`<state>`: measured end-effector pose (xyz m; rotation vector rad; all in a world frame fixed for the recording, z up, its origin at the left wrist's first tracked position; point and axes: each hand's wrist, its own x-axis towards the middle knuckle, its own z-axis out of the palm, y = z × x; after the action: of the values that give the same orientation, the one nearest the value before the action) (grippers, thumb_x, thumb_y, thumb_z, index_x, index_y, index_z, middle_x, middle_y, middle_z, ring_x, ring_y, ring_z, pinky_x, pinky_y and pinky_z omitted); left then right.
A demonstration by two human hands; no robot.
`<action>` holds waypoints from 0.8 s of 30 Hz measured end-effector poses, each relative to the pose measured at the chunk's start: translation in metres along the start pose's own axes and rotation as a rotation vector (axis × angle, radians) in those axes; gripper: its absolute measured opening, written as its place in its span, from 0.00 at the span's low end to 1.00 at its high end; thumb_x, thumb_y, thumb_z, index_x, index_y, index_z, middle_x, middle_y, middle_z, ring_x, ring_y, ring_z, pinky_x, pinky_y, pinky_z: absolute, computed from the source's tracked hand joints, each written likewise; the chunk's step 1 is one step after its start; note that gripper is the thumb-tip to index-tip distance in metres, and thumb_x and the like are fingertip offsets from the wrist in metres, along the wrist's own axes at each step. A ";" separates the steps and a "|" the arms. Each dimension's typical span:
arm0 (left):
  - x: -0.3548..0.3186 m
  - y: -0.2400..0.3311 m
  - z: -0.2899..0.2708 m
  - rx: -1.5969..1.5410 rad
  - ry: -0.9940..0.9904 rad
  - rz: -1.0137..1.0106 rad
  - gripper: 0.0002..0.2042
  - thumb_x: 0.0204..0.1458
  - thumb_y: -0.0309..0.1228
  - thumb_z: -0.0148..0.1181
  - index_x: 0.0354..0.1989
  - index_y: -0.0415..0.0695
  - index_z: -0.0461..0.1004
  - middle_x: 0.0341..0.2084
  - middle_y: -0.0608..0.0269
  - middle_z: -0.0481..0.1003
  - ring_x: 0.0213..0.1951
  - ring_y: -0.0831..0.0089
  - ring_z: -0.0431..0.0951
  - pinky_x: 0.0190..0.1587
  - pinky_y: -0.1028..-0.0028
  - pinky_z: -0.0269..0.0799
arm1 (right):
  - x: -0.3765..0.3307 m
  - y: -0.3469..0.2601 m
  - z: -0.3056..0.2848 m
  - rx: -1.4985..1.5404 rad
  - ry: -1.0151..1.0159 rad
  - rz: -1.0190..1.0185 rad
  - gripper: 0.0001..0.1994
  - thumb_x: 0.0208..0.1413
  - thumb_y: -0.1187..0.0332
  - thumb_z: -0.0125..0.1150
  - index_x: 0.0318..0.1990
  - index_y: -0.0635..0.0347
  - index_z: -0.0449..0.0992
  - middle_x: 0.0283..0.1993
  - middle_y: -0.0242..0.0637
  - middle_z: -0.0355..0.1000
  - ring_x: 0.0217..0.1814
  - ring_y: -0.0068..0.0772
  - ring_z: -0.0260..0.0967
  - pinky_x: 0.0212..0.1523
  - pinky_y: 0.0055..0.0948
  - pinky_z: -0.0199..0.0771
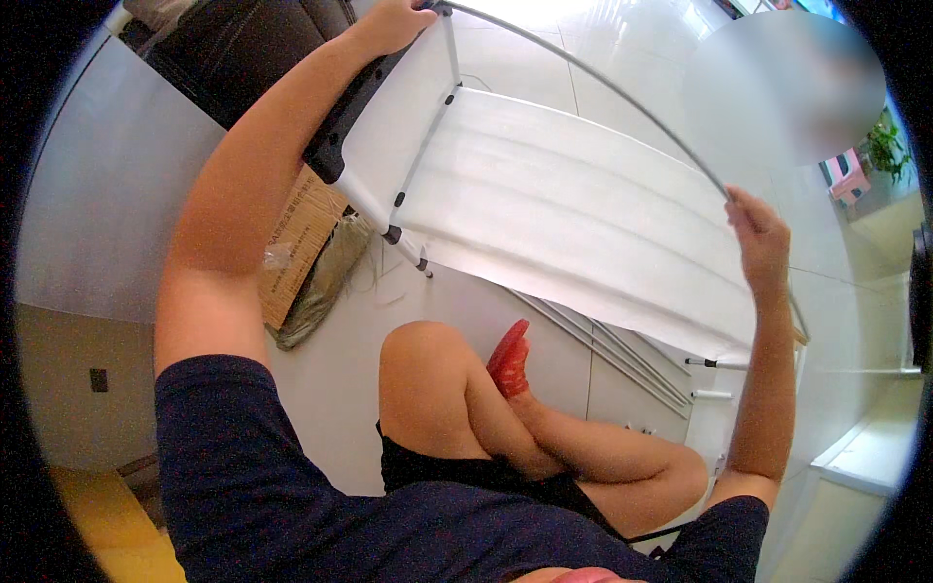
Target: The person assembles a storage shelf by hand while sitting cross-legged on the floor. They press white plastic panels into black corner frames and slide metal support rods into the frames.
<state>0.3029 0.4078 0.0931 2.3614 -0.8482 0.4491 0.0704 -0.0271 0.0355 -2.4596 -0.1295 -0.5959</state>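
Note:
A partly assembled rack of white tubes with white fabric (pixel 573 214) stretched across it stands on the floor before me. Black plastic connectors join its tubes, and a long black end piece (pixel 335 136) tops the left end. My left hand (pixel 389 27) is closed at the far top corner, its fingers on the black corner connector (pixel 442 8). From that corner a thin grey rod (pixel 593 73) runs to the right in a bow. My right hand (pixel 758 228) pinches the rod near its right end, above the fabric.
Several loose tubes (pixel 603 345) lie on the tiled floor beneath the fabric's near edge. A cardboard piece (pixel 301 248) and crumpled plastic lie left of the rack. A dark sofa (pixel 243 58) stands at the far left. My crossed legs (pixel 437 389) are close in front.

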 end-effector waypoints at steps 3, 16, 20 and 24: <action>-0.002 0.002 -0.005 -0.016 -0.046 -0.066 0.14 0.44 0.25 0.47 0.39 0.36 0.72 0.30 0.50 0.74 0.35 0.66 0.73 0.41 0.70 0.66 | 0.042 0.025 -0.020 -0.076 -0.072 -0.038 0.12 0.53 0.70 0.55 0.46 0.59 0.75 0.33 0.36 0.74 0.37 0.23 0.69 0.41 0.23 0.68; -0.003 0.001 -0.001 -0.226 -0.032 -0.195 0.13 0.44 0.22 0.48 0.40 0.35 0.73 0.26 0.65 0.73 0.29 0.79 0.70 0.34 0.77 0.67 | 0.164 0.036 -0.066 -0.077 -0.291 -0.003 0.14 0.54 0.63 0.57 0.44 0.62 0.75 0.18 0.21 0.61 0.18 0.10 0.52 0.17 0.14 0.52; -0.004 -0.002 0.000 -0.292 -0.050 -0.204 0.14 0.44 0.21 0.48 0.40 0.34 0.72 0.26 0.67 0.73 0.29 0.79 0.69 0.32 0.78 0.66 | 0.162 0.045 -0.055 -0.042 -0.366 0.073 0.14 0.55 0.61 0.55 0.41 0.61 0.76 0.17 0.20 0.60 0.17 0.09 0.51 0.16 0.14 0.51; -0.005 -0.007 -0.001 -0.408 -0.087 -0.219 0.14 0.44 0.20 0.48 0.41 0.34 0.72 0.26 0.69 0.72 0.28 0.81 0.69 0.31 0.80 0.65 | 0.160 0.016 -0.052 -0.005 -0.571 0.254 0.13 0.56 0.60 0.54 0.38 0.61 0.76 0.16 0.19 0.58 0.17 0.09 0.51 0.18 0.13 0.52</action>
<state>0.3040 0.4152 0.0883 2.0711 -0.6379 0.0733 0.1970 -0.0773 0.1358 -2.5286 -0.0373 0.2233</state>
